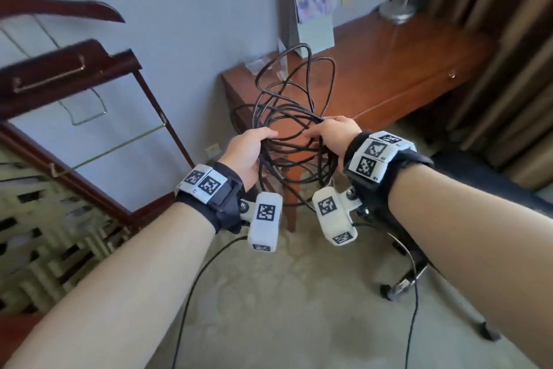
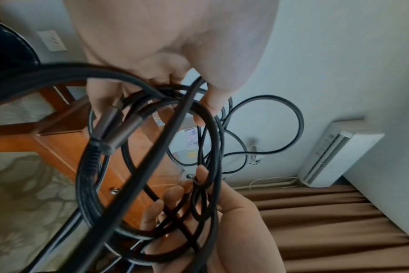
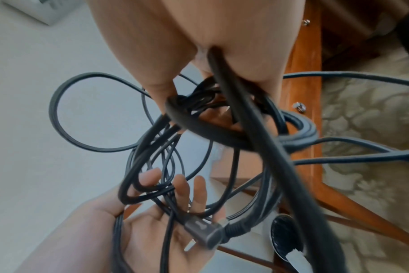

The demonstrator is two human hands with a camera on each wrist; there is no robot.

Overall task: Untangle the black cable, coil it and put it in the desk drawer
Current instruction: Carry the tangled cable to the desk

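A tangled black cable (image 1: 287, 105) hangs in the air in front of the wooden desk (image 1: 389, 48), its loops rising above both hands and drooping below them. My left hand (image 1: 253, 145) grips several strands on the left of the tangle, thumb laid over them. A grey metal angled plug (image 3: 206, 232) lies against its palm. My right hand (image 1: 335, 130) grips a bundle of strands on the right, fingers curled round them (image 3: 166, 96). The desk drawer (image 1: 419, 90), with a small metal knob (image 1: 452, 73), looks closed.
A dark wooden valet stand (image 1: 74, 75) with hangers stands at the left. On the desk are a standing card (image 1: 314, 9) and a lamp base (image 1: 398, 12). Brown curtains (image 1: 493, 39) hang at the right. A wheeled chair base (image 1: 419, 279) is on the carpet.
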